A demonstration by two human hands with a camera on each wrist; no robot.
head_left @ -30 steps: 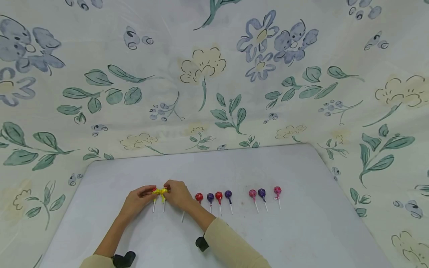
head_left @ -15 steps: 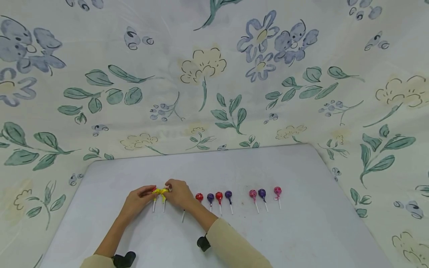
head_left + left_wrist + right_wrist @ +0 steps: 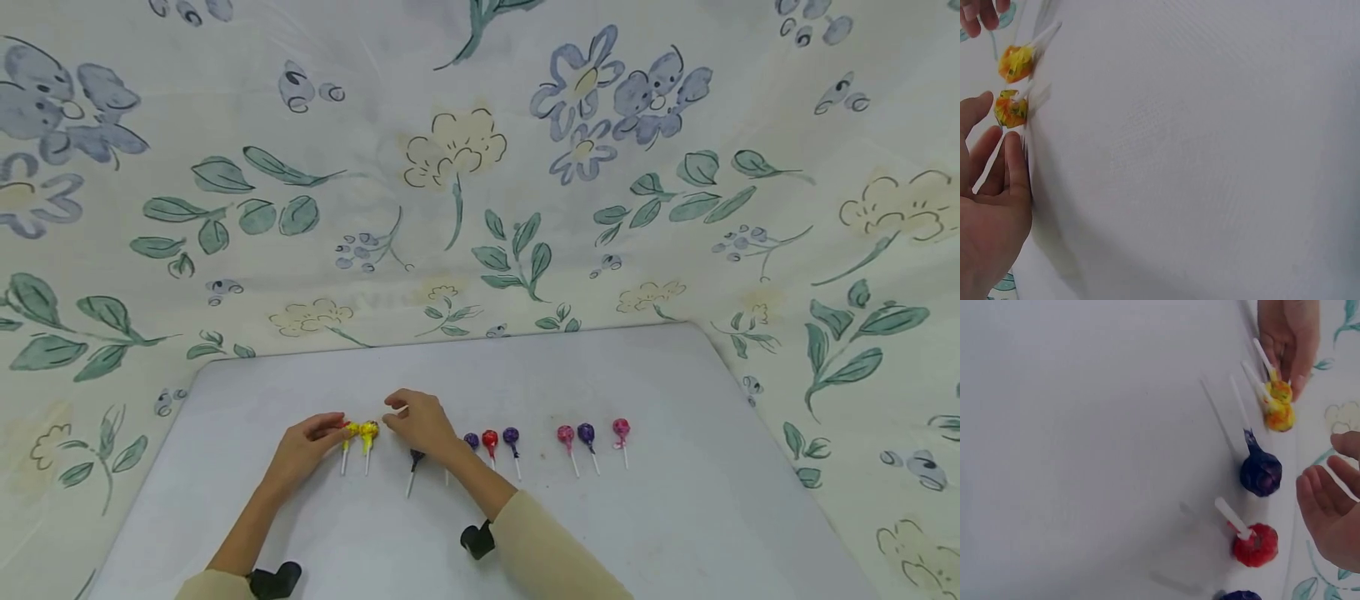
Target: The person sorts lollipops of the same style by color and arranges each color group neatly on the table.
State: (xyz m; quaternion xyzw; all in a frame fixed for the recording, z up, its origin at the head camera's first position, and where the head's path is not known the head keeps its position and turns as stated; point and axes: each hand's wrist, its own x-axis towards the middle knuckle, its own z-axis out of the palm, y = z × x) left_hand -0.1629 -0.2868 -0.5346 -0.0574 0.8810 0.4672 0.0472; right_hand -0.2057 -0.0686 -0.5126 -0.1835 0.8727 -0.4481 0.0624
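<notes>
Two yellow-wrapped lollipops stand side by side at the left of the row: the outer lollipop (image 3: 1010, 111) and the inner lollipop (image 3: 369, 432). My left hand (image 3: 303, 450) is at the outer one, its fingertips beside the wrapped head and seeming to touch it. The fingers look loosely bent, not closed round it. Just right of the inner yellow lollipop, my right hand (image 3: 422, 425) hovers with thumb and fingers apart and nothing between them. Under that hand lies a dark purple lollipop (image 3: 1262, 474), its head mostly hidden in the head view. A red lollipop (image 3: 1255, 545) follows, covered by my right forearm there.
Further right on the white table (image 3: 675, 517) lie a purple lollipop (image 3: 471, 440), a red lollipop (image 3: 490, 438) and another purple one (image 3: 512, 435). Beyond a gap are a pink lollipop (image 3: 566, 433), a purple lollipop (image 3: 586, 432) and one more pink lollipop (image 3: 621, 427). Floral cloth (image 3: 465, 250) hangs behind.
My right hand has let go of the inner yellow lollipop and moved right, uncovering it and part of the dark lollipop. My left hand has barely shifted.
</notes>
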